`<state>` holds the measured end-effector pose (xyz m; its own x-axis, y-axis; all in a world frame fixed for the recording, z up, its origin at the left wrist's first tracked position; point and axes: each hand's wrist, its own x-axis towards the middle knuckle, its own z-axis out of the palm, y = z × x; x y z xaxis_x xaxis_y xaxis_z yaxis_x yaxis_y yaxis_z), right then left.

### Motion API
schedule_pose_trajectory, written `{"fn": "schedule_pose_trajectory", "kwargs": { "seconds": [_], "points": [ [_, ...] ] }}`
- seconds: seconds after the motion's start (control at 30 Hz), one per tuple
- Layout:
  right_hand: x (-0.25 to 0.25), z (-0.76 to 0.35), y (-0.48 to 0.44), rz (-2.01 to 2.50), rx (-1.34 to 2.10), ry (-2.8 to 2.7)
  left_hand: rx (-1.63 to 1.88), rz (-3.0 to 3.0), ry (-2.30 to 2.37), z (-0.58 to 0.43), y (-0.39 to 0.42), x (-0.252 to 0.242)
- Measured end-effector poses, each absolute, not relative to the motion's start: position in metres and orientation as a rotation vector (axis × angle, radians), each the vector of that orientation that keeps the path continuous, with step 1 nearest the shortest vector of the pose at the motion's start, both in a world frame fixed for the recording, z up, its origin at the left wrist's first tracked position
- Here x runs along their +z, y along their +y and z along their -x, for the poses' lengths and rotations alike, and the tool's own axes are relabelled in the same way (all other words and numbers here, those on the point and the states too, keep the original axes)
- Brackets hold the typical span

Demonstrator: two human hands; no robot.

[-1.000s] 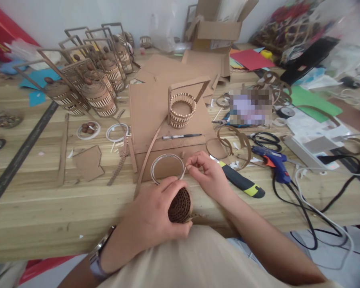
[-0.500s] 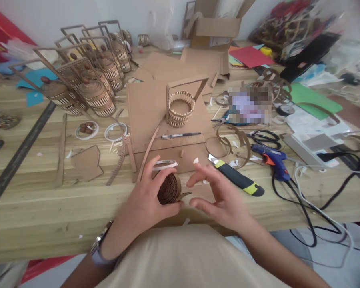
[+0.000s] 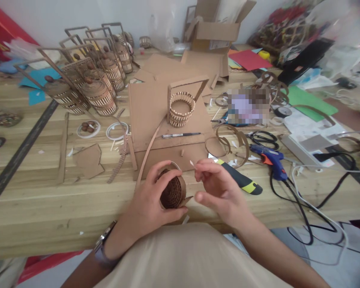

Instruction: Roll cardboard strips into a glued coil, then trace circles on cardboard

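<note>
My left hand is wrapped round a brown coil of rolled corrugated cardboard strip, its ridged spiral face showing. A loose pointed end of the strip sticks out at the coil's lower right. To the right, my right hand is raised with its thumb and bent fingers apart, holding nothing and not touching the coil. Just beyond that hand lies a black and yellow utility knife, partly covered by the fingers. A small basket with a square handle stands on a cardboard sheet farther back, behind a pen.
A blue glue gun with trailing cables lies at the right, near black-handled scissors and a white power strip. Several lidded baskets stand at the back left. Cardboard strip loops and tape rings lie about.
The coil in my left hand has shifted slightly right and turned. The white ring behind it is now mostly hidden. My right hand has moved slightly right, its fingers more curled.
</note>
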<state>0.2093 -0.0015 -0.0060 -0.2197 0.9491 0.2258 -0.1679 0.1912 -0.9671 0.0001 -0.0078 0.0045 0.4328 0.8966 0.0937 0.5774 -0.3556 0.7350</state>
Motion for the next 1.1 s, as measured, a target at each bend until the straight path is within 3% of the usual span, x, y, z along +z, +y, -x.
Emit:
{"fn": "schedule_pose_trajectory", "kwargs": {
  "seconds": [0.13,0.37,1.1],
  "points": [
    [0.003,-0.205,-0.002,0.808,1.647,-0.925,0.741,-2.055,1.207,0.0,-0.009,0.0],
    [0.009,-0.2,-0.007,0.844,1.95,-0.792,0.73,-2.039,1.178,-0.001,-0.008,0.002],
    [0.007,-0.19,-0.008,0.915,1.942,-0.685,0.673,-1.997,1.204,-0.002,-0.008,0.004]
  ]
}}
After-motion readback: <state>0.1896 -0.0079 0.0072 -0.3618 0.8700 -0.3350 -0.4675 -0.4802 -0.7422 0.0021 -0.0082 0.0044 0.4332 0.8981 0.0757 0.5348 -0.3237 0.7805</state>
